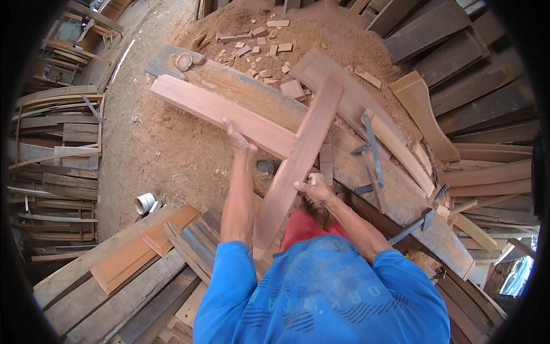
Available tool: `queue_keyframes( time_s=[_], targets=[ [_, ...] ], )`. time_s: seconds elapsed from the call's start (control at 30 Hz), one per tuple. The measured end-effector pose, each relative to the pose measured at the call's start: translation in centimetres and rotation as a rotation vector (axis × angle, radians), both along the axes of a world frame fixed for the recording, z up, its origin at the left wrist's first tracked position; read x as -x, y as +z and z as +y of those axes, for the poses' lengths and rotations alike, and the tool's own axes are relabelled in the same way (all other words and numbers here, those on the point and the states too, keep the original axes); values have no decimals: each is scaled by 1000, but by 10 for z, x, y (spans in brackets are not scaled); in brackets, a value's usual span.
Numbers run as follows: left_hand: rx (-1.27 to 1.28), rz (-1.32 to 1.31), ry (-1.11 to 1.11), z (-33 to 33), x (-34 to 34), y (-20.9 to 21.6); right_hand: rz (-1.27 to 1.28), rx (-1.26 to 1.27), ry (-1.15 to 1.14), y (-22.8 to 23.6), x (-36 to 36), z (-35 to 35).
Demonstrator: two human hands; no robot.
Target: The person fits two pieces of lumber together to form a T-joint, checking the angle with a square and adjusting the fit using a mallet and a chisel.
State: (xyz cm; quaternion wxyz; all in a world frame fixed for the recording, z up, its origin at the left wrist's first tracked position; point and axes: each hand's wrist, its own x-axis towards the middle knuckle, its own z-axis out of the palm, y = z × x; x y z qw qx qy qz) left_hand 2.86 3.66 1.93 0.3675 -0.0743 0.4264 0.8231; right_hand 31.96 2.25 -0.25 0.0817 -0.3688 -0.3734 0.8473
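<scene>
Two reddish planed boards meet in a T in front of me. The long board runs from the upper left until its end meets the side of the crossing board, which slants from the upper right down towards my lap. My left hand grips the near edge of the long board, its thumb on the edge and its other fingers mostly hidden below. My right hand is closed on the right edge of the crossing board, thumb on top. Whether the boards are joined or only touching I cannot tell.
A worn workbench plank lies behind the boards, with a metal clamp on its right part. Sawdust and offcuts cover the ground beyond. Stacked timber stands right, more planks lower left, beside a white cup.
</scene>
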Motion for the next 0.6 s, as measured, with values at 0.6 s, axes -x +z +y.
queue_keyframes(
  time_s=[0.6],
  targets=[
    [510, -70, -375, 40, 43, -65, -297, -223, 159, -43, 26, 58]
  ],
)
